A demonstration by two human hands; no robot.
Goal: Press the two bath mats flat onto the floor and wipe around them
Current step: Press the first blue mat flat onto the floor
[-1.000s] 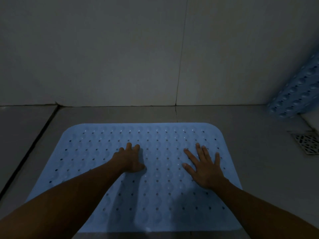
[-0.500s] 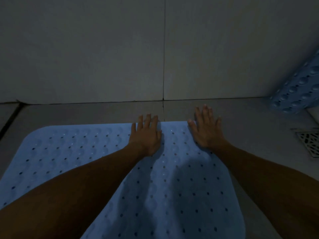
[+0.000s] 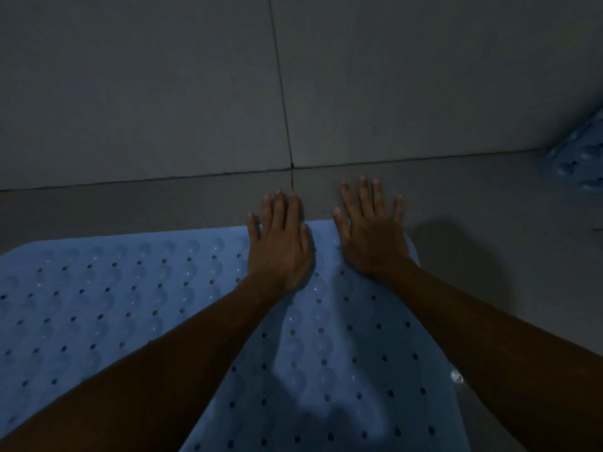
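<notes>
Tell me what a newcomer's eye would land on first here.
Two flat hands, the left hand and right hand, press the far edge of the blue bath mat, fingertips reaching onto the grey floor. A second blue mat peeks in at the right edge.

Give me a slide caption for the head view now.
Both hands, left and right, press flat on the blue bath mat's far edge, fingertips reaching onto the floor.

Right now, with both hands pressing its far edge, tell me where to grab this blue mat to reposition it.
Take the blue mat at its rounded far right corner, coming from the bare floor to the right. That edge is exposed just beside the right hand, while the left hand pins the middle.
</notes>
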